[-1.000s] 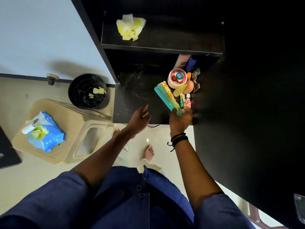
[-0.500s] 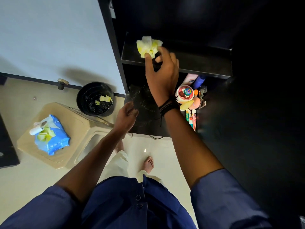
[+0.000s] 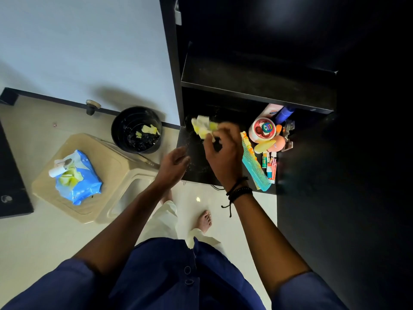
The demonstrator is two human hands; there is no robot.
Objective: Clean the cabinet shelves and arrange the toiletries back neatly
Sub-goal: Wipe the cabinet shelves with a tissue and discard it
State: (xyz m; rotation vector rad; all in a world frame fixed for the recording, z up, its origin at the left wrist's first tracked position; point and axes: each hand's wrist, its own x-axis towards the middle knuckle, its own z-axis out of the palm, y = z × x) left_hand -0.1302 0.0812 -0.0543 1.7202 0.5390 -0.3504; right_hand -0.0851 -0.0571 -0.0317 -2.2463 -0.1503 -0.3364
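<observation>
My right hand (image 3: 223,151) pinches a crumpled yellow-and-white wipe (image 3: 204,128) between thumb and curled fingertips, over the left part of the lower shelf (image 3: 196,168). The wipe is motion-blurred, so I cannot tell whether it touches the board or hangs just above it. My left hand (image 3: 174,163), fingers loosely curled and holding nothing, sits at the shelf's front left corner. The shelf's left half shows black board speckled with pale dust. The toiletries (image 3: 276,143) crowd its right end: a teal comb (image 3: 254,166) toward the front, small tubes (image 3: 269,164) beside it, a round jar (image 3: 262,130) and bottles (image 3: 283,113) further back. Above the shelf sits the upper shelf (image 3: 257,83). Left of the shelf, on the floor, stand a black bin (image 3: 136,128) and a beige stool (image 3: 116,175) carrying a blue pack of wipes (image 3: 78,180). To wipe well, I judge I should flatten the wad, press firmly, and sweep the specks to the front edge into my cupped left hand — keeping clear of the comb.
</observation>
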